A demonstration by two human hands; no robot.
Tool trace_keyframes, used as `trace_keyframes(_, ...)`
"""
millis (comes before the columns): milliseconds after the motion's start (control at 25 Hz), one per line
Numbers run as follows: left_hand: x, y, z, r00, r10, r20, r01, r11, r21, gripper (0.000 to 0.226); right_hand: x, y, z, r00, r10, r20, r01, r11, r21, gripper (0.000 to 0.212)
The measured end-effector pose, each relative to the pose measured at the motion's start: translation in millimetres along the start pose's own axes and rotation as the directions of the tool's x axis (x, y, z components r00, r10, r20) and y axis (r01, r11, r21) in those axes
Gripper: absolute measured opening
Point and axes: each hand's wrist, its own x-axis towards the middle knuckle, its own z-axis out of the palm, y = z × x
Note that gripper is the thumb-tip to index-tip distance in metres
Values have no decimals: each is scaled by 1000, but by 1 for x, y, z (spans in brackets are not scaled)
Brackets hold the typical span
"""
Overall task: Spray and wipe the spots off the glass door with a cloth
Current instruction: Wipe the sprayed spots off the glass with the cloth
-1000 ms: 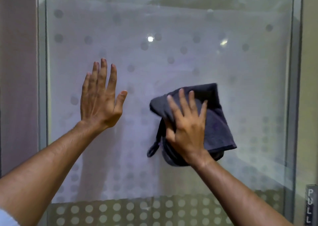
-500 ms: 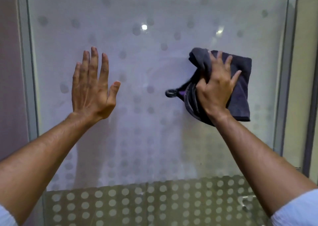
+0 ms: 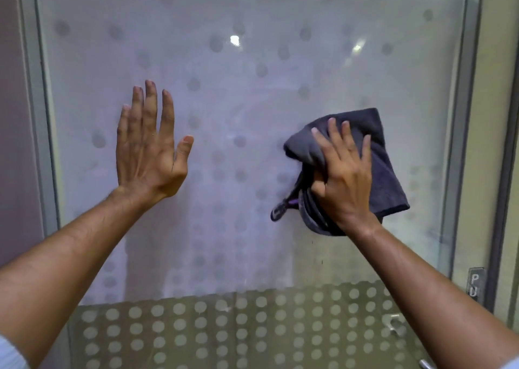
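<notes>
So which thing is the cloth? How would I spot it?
Find the big dotted glass door. On its right half, the right hand presses the cloth flat against it. It's the only dark grey, crumpled thing there; the left hand is bare.

The person stands square to the glass door (image 3: 252, 101), both arms stretched out. The left hand (image 3: 150, 149) lies flat on the pane at about nine o'clock from the door's middle, fingers up and close together, thumb out to the side. At three o'clock the right hand (image 3: 344, 177) presses a dark grey cloth (image 3: 384, 172) against the glass, fingers spread over its bunched folds; a small loop hangs off the cloth at seven o'clock. Faint round dots cover the frosted pane, sharper in the band along the bottom. At five o'clock, on the frame, sits a small sign plate (image 3: 475, 284) reading "PU", the rest cut off.
</notes>
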Motion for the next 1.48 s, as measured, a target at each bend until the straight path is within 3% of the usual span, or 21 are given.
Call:
trace_keyframes(120, 0, 1, 0, 1000, -1, 9, 1, 1000, 1, 76, 30, -28, 9, 972, 229, -58, -222, 969, 109, 72)
trace_keyframes(200, -1, 0, 0, 1000, -2, 10, 2, 1000, 0, 76, 36, -47, 13, 970, 234, -66, -220, 961, 165, 72)
trace_keyframes(360, 0, 0, 1, 1000, 1, 6, -1, 1000, -4, 77, 3, -58, 14, 984, -177, 29, 173, 979, 112, 76)
trace_keyframes(440, 0, -2, 0, 1000, 2, 8, -2, 1000, -9, 77, -16, -37, 11, 960, -273, 68, 269, 961, 61, 75)
trace_keyframes(520, 0, -5, -2, 1000, -8, 8, 8, 1000, -13, 79, -18, -5, 4, 988, -149, 37, 149, 989, 9, 73)
trace_keyframes(600, 0, -10, -2, 999, -39, 3, 39, 999, -20, 83, -3, 21, -2, 997, 69, -20, -69, 998, -3, 72)
trace_keyframes(720, 0, -12, -1, 999, -48, -1, 48, 999, -9, 85, 42, 37, -7, 932, 346, -108, -339, 938, 75, 67)
trace_keyframes(840, 1, -11, -2, 999, -42, -12, 42, 999, 5, 85, 98, 23, -4, 880, 458, -126, -429, 880, 204, 62)
trace_keyframes(960, 1, -11, -4, 999, -37, -7, 37, 999, 0, 84, 139, -14, 4, 943, 319, -96, -294, 933, 209, 63)
trace_keyframes(1120, 0, -13, -5, 1000, -20, -8, 19, 999, -35, 80, 146, -67, 14, 999, -39, -32, 43, 986, 159, 66)
trace_keyframes(1200, -1, -18, -6, 1000, -9, -5, 8, 999, -39, 78, 126, -82, 19, 975, -222, -23, 223, 966, 132, 64)
trace_keyframes(1320, -5, -31, -9, 999, -39, 4, 39, 998, -39, 78, 68, -90, 26, 882, -471, -17, 468, 871, 147, 59)
trace_keyframes(1480, -6, -38, -10, 999, -44, 12, 44, 999, -25, 79, 10, -81, 30, 777, -627, 56, 618, 777, 117, 54)
